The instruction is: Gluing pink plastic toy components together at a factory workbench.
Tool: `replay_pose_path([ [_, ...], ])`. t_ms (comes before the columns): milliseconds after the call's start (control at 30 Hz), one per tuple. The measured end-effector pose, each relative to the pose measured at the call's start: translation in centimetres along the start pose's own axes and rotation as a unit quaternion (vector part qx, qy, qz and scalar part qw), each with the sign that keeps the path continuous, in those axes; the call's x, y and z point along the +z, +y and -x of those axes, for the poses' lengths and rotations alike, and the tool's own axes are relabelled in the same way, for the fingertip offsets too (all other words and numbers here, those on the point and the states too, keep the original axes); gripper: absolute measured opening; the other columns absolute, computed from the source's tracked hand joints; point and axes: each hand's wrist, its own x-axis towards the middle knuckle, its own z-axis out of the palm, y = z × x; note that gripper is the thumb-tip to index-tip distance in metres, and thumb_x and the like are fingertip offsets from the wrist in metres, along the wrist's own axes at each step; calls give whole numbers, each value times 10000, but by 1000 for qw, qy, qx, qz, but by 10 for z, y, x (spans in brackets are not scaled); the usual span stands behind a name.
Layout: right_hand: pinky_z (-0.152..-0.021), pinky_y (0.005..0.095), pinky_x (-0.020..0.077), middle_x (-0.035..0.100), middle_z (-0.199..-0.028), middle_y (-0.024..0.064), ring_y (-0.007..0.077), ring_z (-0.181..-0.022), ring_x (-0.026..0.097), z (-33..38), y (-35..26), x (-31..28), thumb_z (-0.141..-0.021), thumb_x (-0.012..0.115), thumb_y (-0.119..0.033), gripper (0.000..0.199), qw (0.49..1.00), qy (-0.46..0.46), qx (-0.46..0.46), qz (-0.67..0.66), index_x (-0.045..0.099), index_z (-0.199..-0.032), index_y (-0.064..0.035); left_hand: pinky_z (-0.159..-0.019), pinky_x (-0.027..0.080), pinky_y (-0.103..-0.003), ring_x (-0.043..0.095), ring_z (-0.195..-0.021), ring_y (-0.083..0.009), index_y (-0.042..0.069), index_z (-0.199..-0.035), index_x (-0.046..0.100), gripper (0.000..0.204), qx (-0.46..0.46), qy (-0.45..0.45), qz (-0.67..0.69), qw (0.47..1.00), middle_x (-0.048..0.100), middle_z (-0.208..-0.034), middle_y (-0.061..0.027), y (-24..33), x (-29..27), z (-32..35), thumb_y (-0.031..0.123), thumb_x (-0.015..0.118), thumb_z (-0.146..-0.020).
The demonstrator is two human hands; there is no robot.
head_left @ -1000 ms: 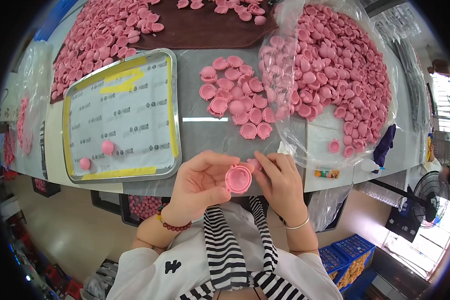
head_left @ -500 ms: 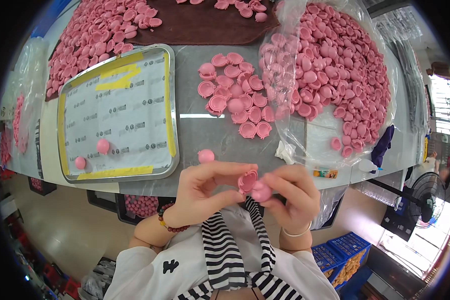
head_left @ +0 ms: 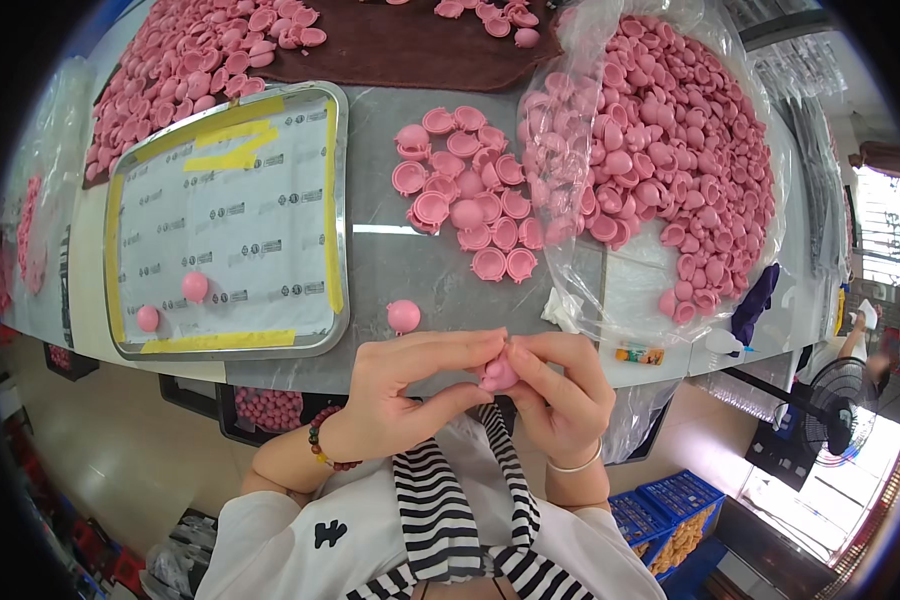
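"Pink moulded piece (head_left: 499, 374): pos. & grip?"

"Pos.: above table edge, in front of wearer's chest, betw. both hands. L hand (head_left: 395, 398): thumb & fingers pinching its L side. R hand (head_left: 568, 398): thumb & index pinching its R side. Fingertips of the 2 hands meet at top. Whether piece is fully closed: can't tell, fingers cover most of it."

"Reason for 2-sided grip?"

"Prob. lets both thumbs press w/o the piece rolling."

"Other parts?"

"Pink ball (head_left: 403, 316) on table, just beyond L hand; 2 more, upper ball (head_left: 195, 287) & lower ball (head_left: 147, 319), in metal tray (head_left: 342, 200). Raised rim prob. stops roll-off; yellow tape (head_left: 220, 341) prob. fixes the printed liner sheet. Loose open shells (head_left: 489, 264) beyond the hands, prob. for short reach; bulk pile (head_left: 705, 165) in clear plastic bag (head_left: 560, 235), R side."

"Surface & room?"

"Grey table (head_left: 390, 265), marbled; brown cloth (head_left: 390, 55) at far side, w/ more shells. R side: crumpled white tissue (head_left: 562, 308), purple cloth (head_left: 756, 303). Below, L: bin of pink balls (head_left: 268, 408). Beyond R edge: black fan (head_left: 836, 410), blue crates (head_left: 682, 492) on floor, bright window."
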Motion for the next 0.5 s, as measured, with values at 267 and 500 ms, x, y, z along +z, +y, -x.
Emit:
replay_pose_path([
  [267, -572, 280, 466, 586, -778, 46, 200, -661, 568, 16, -7, 9, -583, 719, 39, 330, 997, 68, -38, -10, 616, -884, -51, -759, 475, -303, 602, -865, -218, -48, -995, 618, 349, 4, 11, 55, 998, 608, -1039, -190, 2, 6, -8, 15, 699, -661],
  [500, -576, 285, 479, 596, -772, 65, 214, -655, 576, 21, -12, 12, -596, 684, 62, 297, 995, 96, -27, -13, 599, -858, -48, -722, 479, -307, 601, -823, -243, -48, -928, 635, 293, 84, -24, 1, 996, 637, -937, -193, 1, 4, -16, 60, 693, -662],
])
